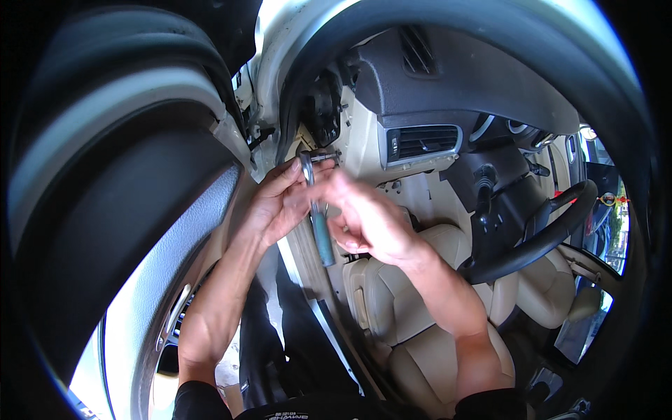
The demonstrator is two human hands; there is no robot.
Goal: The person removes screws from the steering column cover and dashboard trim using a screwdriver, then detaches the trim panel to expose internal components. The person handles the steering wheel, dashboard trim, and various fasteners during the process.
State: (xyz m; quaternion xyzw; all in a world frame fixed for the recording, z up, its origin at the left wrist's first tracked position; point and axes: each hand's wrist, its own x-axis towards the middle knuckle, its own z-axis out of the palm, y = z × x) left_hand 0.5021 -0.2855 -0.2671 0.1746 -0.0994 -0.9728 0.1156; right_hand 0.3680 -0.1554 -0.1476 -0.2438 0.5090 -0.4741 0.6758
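Observation:
A ratchet wrench with a green handle and a shiny metal head hangs handle-down in the open front doorway of a car. My left hand is closed at its head, thumb against the metal and fingertips around the short socket piece. That piece points right, toward the cream end of the dashboard; whether its tip sits on a fastener is too small to tell. My right hand reaches across the wrench's shaft from the right. Its upper fingers are smeared by motion and its lower ones are curled, so its grip is unclear.
The opened door stands along my left. To the right are the air vent, the steering wheel and the beige front seat. A door sill runs below my hands. Dark hollows show beside the dashboard end.

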